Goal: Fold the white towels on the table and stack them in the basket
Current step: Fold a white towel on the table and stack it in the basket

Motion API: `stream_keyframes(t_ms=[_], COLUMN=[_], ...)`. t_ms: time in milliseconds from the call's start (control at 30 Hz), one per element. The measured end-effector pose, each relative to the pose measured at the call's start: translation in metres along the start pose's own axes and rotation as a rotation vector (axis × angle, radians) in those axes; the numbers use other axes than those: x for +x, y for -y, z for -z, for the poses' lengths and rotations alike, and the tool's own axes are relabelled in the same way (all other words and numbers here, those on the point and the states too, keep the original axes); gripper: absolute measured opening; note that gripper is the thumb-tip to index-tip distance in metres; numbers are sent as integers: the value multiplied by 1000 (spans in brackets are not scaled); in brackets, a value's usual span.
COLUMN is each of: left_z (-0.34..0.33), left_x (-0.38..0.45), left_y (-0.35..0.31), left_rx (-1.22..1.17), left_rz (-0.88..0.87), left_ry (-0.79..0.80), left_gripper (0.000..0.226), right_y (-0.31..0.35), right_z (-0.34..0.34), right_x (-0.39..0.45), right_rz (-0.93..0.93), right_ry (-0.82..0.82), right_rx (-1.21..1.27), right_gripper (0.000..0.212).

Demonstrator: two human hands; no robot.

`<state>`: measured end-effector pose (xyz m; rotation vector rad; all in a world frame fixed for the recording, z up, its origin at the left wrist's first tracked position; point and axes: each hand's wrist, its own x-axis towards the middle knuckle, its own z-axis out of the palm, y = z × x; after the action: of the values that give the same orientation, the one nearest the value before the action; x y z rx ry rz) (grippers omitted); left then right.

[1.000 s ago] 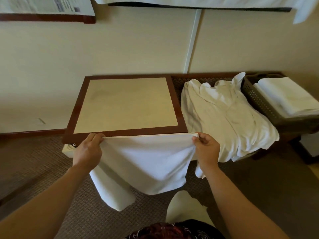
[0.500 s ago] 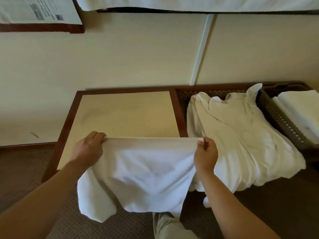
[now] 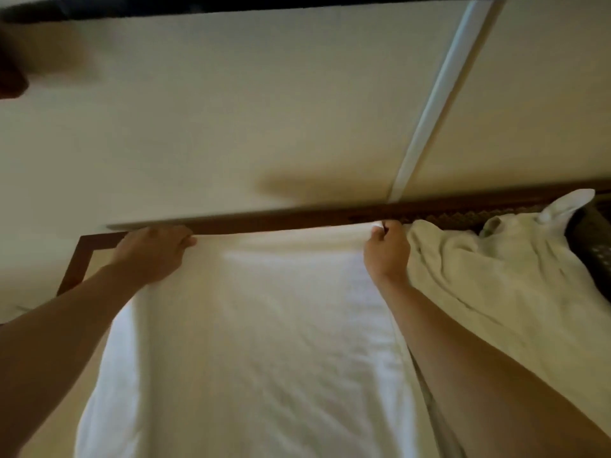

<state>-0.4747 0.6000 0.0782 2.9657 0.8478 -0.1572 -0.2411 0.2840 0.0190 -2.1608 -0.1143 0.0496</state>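
A white towel point(image 3: 251, 342) lies spread over the wood-framed table point(image 3: 82, 256), covering most of its top and running off the bottom of the view. My left hand point(image 3: 152, 252) grips the towel's far left corner at the table's back edge. My right hand point(image 3: 386, 252) pinches the far right corner. A heap of cream-white towels point(image 3: 496, 285) lies just right of my right arm. Only a dark sliver of the basket point(image 3: 591, 246) shows at the right edge; its contents are out of view.
The cream wall point(image 3: 264, 110) stands directly behind the table, with a white vertical strip point(image 3: 439, 97) on it. A dark wooden rail point(image 3: 363, 214) runs along the back. The picture is blurred by head motion.
Both hands have carried the towel's top edge from the table's near edge to its far edge, spreading the towel over the tabletop. The camera moved in closer and the basket slid nearly out of view.
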Motion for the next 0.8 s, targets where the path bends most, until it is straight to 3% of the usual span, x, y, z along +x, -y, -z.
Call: stream_keyframes(t_ms=[267, 433, 533, 667, 733, 800], left_z=[-36, -50, -53, -58, -58, -55], left_x=[96, 117, 115, 104, 97, 92], left_y=[-4, -14, -7, 13, 20, 24], left_rx=[58, -10, -160, -468, -592, -669], left_rz=[8, 137, 290, 400, 399, 365], left_ry=[56, 91, 112, 129, 100, 93], left_gripper=[36, 39, 44, 39, 36, 31], right_y=[-14, -26, -25, 0, 23, 45], right_z=[-54, -69, -74, -81, -99, -128], right_x=[96, 117, 117, 84, 44, -5], right_rz=[-38, -30, -47, 72, 321, 534], right_ry=[29, -3, -10, -212, -99, 220], right_rx=[-137, -142, -160, -526, -458, -386], right_gripper=[26, 24, 22, 41, 40, 37])
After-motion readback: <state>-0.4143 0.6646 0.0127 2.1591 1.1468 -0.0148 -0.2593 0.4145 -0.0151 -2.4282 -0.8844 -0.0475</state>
